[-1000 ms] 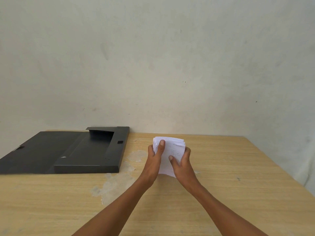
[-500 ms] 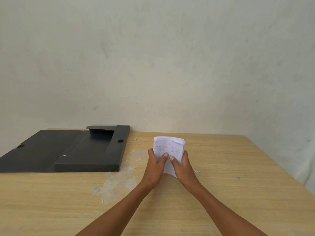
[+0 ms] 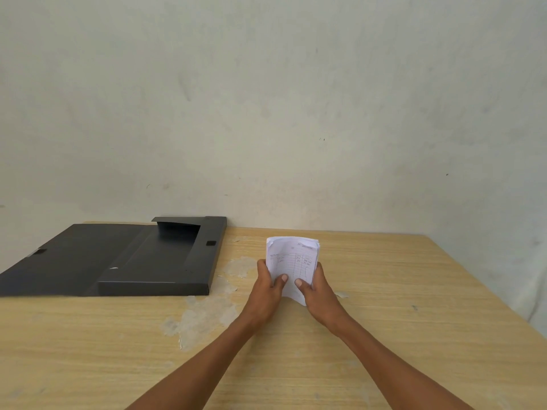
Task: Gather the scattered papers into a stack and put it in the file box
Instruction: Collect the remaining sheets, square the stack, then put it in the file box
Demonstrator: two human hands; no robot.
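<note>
Your left hand (image 3: pixel 268 287) and right hand (image 3: pixel 318 288) both pinch the stack of papers (image 3: pixel 293 260), held upright at mid-frame. The open file box (image 3: pixel 159 258) lies flat on the worktop (image 3: pixel 384 321), left of it, so your left hand is nearer.

The left hand (image 3: pixel 266 287) and right hand (image 3: pixel 318 291) pinch an upright stack of white printed papers (image 3: pixel 293 258) over the pale wooden desk (image 3: pixel 414 291). An open black flat file box (image 3: pixel 154 261) lies left of the grip.

Wooden table (image 3: pixel 384 335) (worn pale patches), plain whitish wall (image 3: pixel 296 99) behind
</note>
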